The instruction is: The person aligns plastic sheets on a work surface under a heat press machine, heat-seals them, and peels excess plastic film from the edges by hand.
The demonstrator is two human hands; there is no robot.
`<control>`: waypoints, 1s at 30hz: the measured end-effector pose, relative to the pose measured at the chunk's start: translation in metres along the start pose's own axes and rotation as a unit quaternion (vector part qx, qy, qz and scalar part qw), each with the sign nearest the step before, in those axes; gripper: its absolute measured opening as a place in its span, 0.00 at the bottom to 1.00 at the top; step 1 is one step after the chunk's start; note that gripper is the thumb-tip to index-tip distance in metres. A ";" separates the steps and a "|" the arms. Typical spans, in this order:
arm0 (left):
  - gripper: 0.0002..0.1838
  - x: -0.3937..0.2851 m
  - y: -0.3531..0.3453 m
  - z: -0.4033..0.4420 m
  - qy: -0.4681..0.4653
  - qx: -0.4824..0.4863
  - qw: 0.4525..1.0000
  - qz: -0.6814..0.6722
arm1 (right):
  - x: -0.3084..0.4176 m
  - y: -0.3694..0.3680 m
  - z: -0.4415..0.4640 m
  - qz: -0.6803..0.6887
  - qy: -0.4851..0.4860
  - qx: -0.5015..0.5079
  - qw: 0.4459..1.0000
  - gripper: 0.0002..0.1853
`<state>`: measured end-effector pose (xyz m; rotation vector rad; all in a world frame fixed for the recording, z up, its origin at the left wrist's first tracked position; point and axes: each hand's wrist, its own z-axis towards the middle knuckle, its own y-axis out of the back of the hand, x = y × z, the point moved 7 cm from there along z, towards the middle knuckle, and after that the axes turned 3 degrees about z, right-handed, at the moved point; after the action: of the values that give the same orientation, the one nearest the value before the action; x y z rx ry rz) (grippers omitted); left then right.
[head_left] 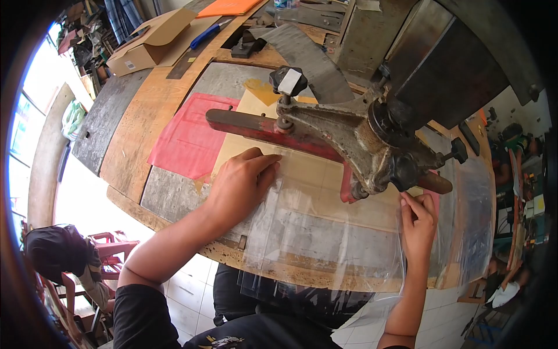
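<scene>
Left-hand grip (239, 183): closed, thumb and forefinger pinched at the upper left corner of a clear plastic sheet (317, 247). Right-hand grip (419, 220): closed, thumb and fingers pinched on the right side of the same sheet.

Clear plastic sheet: one, transparent, lightly creased; spread between the two hands over the front of the bench (131, 119), its near end hanging past the bench edge toward the person. Its far edge lies near the red-sided bar; contact with the bar cannot be told.

Red-sided bar (247, 123): one, long, set slantwise, carried under a cast metal bracket (331, 121) with black knobs, one bearing a white label (289, 82).

Tan sheet (317, 168): one, flat, partly beneath the bar. Red sheet (187, 134): one, left of the tan sheet and partly covered by it. Grey plate (165, 195): worn, set into the bench, under both sheets.

Cardboard box (152, 47): one, flap raised, far left of the bench. Blue-handled tool (204, 36): one, just right of the box.
</scene>
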<state>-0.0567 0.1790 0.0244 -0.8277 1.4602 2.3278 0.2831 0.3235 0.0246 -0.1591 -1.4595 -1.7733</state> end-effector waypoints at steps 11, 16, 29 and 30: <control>0.11 0.001 -0.002 0.000 0.005 0.016 1.000 0.013 | 0.000 -0.001 0.000 0.006 0.003 -0.001 1.000 0.15; 0.12 0.001 -0.001 0.001 0.012 0.033 0.999 0.011 | 0.005 0.000 0.001 0.009 -0.028 0.012 0.999 0.12; 0.12 -0.001 -0.001 0.002 0.002 0.022 0.999 0.024 | 0.006 0.002 0.004 0.005 0.006 0.006 1.000 0.15; 0.12 -0.001 -0.001 0.001 0.002 0.021 0.999 0.024 | 0.006 0.002 0.004 -0.004 0.009 0.007 1.000 0.15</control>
<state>-0.0561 0.1806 0.0249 -0.7957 1.5413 2.3239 0.2794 0.3242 0.0310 -0.1302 -1.4609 -1.7656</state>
